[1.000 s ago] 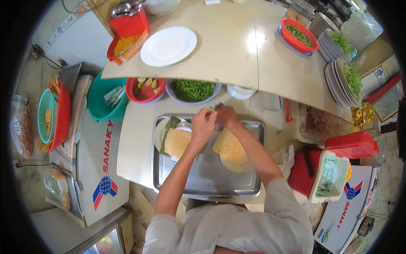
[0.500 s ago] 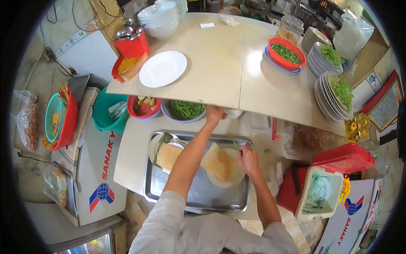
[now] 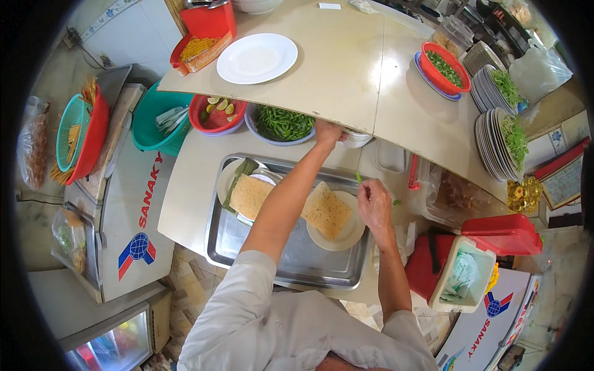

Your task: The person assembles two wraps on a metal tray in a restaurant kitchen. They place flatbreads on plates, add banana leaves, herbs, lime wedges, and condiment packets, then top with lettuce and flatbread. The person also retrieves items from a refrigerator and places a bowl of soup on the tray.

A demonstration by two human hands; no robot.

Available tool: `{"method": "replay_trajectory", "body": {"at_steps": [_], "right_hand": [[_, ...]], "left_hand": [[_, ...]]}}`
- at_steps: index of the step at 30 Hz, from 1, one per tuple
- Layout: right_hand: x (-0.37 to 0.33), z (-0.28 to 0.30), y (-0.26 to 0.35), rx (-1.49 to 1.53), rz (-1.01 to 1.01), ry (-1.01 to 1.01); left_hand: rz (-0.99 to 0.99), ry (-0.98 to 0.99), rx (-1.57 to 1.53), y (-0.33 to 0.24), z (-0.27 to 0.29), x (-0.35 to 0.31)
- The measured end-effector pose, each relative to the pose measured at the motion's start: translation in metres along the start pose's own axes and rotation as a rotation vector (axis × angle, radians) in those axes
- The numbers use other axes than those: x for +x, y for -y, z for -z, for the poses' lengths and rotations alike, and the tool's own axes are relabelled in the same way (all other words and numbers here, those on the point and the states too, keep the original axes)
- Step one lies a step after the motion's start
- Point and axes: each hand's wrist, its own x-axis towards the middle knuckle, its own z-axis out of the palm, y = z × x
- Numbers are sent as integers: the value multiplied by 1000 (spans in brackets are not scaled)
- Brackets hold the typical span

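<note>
Head-worn fisheye looking down from above the shirt (image 3: 291,328) — tray (image 3: 322,264), left hand (image 3: 328,132), right hand (image 3: 375,203) sitting mid-view, counter (image 3: 337,55) spreading beyond, straight edges bending rimward.

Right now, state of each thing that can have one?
Left hand: partly under shelf, grip hidden
Right hand: pinching green piece
Red box: lid open
Limes: cut
Metal tray: holding plates
Right tan sheet: overhanging its plate
Front plate stack: topped with greens

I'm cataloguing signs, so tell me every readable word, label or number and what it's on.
I won't copy wording, but lettering shows:
Left grey cabinet: red word, readable.
Right white cabinet: red word, readable; side lettering blurred.
Framed sheet, packets: too small to read.
Orange strip on red container: pale lettering, blurred.
</note>
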Motion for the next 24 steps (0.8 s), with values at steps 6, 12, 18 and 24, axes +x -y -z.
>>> {"method": "replay_trajectory", "body": {"at_steps": [6, 12, 18, 24], "right_hand": [[27, -19, 38, -94, 161, -48], [53, -74, 67, -129, 280, 187], [117, -138, 70, -216, 238, 307], [163, -213, 52, -611, 164, 535]], "left_hand": [[72, -79, -105, -20, 41, -50], [37, -71, 176, -12, 150, -111], [-64, -195, -140, -29, 219, -133], [29, -284, -148, -48, 240, -129]]}}
